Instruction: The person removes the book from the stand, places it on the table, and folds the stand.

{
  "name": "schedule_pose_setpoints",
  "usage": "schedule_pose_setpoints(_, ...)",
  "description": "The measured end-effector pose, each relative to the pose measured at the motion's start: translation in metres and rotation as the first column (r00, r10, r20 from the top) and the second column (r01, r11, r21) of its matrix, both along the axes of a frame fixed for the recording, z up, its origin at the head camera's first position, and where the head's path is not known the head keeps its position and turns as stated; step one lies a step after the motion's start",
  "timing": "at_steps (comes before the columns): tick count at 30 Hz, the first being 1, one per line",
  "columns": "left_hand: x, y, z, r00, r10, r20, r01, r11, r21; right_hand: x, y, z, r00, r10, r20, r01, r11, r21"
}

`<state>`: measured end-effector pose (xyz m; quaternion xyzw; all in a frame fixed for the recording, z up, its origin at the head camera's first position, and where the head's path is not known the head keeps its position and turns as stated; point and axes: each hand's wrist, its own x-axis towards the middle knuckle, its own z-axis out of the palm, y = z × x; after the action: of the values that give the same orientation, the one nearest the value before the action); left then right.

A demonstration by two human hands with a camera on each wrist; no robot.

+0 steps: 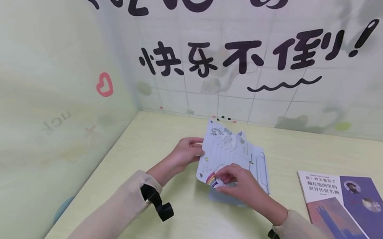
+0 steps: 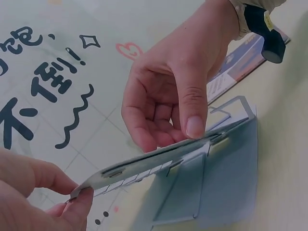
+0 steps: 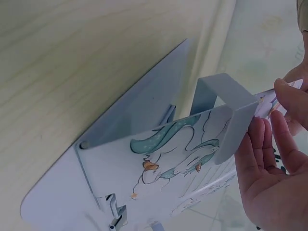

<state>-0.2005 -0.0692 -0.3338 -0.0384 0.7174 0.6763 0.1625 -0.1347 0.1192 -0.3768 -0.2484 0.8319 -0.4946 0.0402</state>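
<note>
A pale blue folding book stand (image 1: 219,153), printed with unicorns and a rainbow, stands on the table with its front panel tilted up. My left hand (image 1: 186,153) pinches the panel's left edge between thumb and fingers, seen closely in the left wrist view. At the near edge, beside the rainbow, my right hand (image 1: 241,182) pinches the panel with the thumb below and the curled fingers over the printed face. In the right wrist view, a bent metal bracket (image 3: 233,120) sticks out over the panel beside the fingers of the right hand (image 3: 279,192).
On the right of the table (image 1: 173,233) lie two overlapping books or booklets, one with a purple cover (image 1: 366,194). A white hanging (image 1: 193,100) with large black characters stands behind the table, and a similar pale sheet (image 1: 39,120) runs along the left side.
</note>
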Motion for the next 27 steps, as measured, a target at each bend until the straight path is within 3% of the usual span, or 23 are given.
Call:
schedule_pose_setpoints(5, -0.003, -0.009, -0.012, 0.999, 0.006, 0.035, -0.006, 1.000, -0.014, -0.003, -0.007, -0.006, 0.999, 0.011, -0.031, -0.010, 0.999, 0.035)
schedule_pose_setpoints(14, -0.005, -0.020, -0.032, 0.998, 0.020, 0.060, -0.013, 0.994, -0.112, -0.006, -0.022, -0.015, 0.998, -0.002, -0.064, 0.013, 0.985, 0.169)
schedule_pose_setpoints(27, -0.009, -0.029, -0.062, 0.994, 0.037, 0.101, -0.020, 0.986, -0.167, -0.008, -0.040, -0.018, 0.998, -0.059, -0.032, 0.067, 0.927, 0.369)
